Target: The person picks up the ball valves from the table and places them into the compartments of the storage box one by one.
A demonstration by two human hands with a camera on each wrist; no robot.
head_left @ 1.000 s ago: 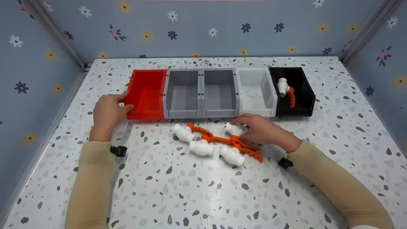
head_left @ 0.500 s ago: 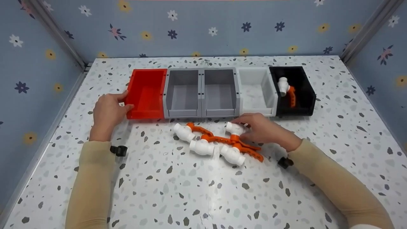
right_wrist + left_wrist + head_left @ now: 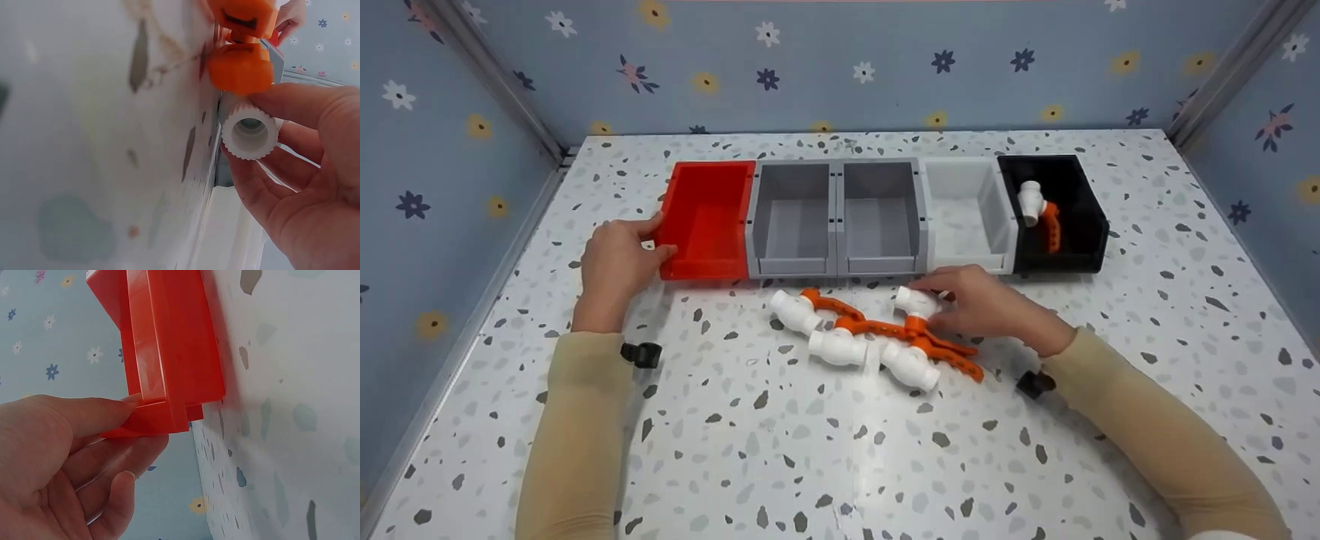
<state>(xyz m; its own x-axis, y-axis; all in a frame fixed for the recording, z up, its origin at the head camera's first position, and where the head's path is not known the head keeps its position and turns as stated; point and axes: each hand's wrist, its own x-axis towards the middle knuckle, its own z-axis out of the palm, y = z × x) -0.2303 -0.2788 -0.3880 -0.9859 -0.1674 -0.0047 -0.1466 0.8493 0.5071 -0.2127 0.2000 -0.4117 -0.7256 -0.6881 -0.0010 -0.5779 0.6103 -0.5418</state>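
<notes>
At the left end of the row, my left hand (image 3: 619, 259) grips the side wall of a red bin (image 3: 709, 268). In the left wrist view the thumb lies over the wall and the fingers sit outside it. My right hand (image 3: 979, 304) holds a white ball valve (image 3: 915, 301) with an orange handle, thumb on one side and fingers on the other. The right wrist view shows that valve's ribbed open end (image 3: 250, 132). Beside it on the table lie three more such valves: one at left (image 3: 795, 311), one in the middle (image 3: 838, 348), one nearest me (image 3: 910, 366). Their orange handles overlap.
Right of the red bin stand two grey bins (image 3: 793, 266) (image 3: 881, 265), a white bin (image 3: 969, 264) and a black bin (image 3: 1061, 262), side by side. Another valve (image 3: 1031, 202) lies in the black bin. Flower-patterned walls (image 3: 840, 67) enclose the speckled table (image 3: 720, 450).
</notes>
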